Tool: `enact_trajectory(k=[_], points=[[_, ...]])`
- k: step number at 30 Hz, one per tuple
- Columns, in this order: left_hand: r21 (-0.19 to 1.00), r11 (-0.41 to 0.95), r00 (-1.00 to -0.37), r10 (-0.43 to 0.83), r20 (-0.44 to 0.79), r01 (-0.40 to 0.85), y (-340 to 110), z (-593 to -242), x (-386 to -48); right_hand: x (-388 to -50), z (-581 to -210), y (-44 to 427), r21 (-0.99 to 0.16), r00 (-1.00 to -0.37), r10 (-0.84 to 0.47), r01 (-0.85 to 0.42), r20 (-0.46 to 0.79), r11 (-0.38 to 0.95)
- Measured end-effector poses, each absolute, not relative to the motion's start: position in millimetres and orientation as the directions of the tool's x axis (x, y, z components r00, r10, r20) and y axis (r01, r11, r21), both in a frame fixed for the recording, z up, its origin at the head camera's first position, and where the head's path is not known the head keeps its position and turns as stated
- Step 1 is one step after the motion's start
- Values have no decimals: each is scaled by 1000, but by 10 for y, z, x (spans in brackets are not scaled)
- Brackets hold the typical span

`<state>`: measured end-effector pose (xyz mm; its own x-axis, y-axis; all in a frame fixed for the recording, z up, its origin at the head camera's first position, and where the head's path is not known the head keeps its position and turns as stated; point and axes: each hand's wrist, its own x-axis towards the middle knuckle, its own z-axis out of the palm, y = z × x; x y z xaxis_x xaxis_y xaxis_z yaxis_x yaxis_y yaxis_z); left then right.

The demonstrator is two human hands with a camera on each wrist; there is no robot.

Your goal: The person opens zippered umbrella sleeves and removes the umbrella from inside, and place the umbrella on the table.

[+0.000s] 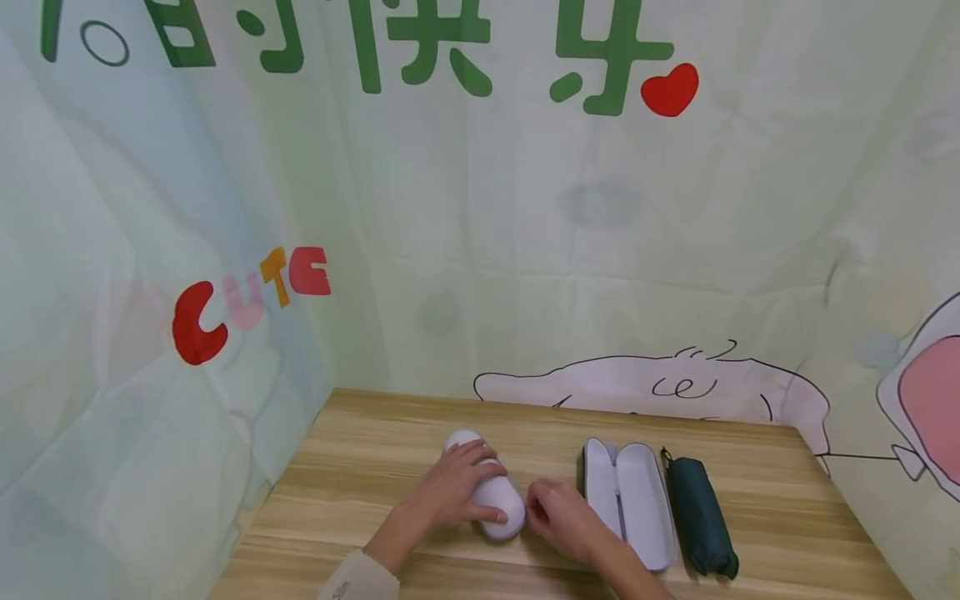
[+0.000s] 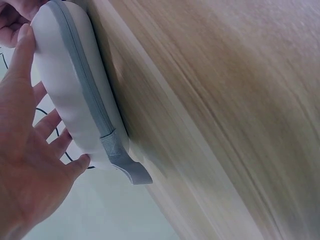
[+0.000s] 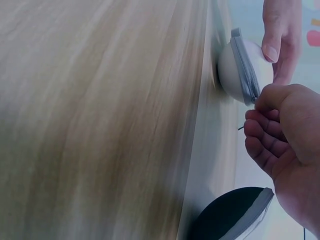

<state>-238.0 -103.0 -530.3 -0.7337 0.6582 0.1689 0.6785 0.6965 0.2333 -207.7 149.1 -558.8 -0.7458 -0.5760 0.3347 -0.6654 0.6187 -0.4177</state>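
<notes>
A white oblong zippered case lies on the wooden table, its grey zip closed along the side that shows in the left wrist view. My left hand grips it from above, thumb on the near part and fingers across the far part. A grey fabric loop sticks out from one end of the case. My right hand is at the right side of the case, thumb and forefinger pinching at the zip's end. The zipper pull itself is mostly hidden by these fingertips. The other right fingers are curled in the right wrist view.
An open glasses case, pale inside and dark outside, lies just right of my right hand. Beside it is a folded dark green umbrella. A printed cloth backdrop stands behind the table and at its sides.
</notes>
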Motion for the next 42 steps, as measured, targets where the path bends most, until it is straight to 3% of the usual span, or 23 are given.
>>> enact_trajectory(k=[7,21,30,42], points=[[224,696,-731,660,174,682,-1033,-5309,-2379,-2033,-5572,1485,-473,-766,-575,-636,288,610],[214,699,-730,658,183,683,-1029,-5336,-2390,-1982,-5633,1497,-468,-730,-581,-680,360,564],[228,709,-744,646,169,668,-1026,-5316,-2366,-1943,-5629,1489,-508,-759,-584,-638,288,579],[259,703,-748,642,170,662,-1023,-5312,-2359,-1888,-5656,1433,-511,-755,-589,-641,288,572]])
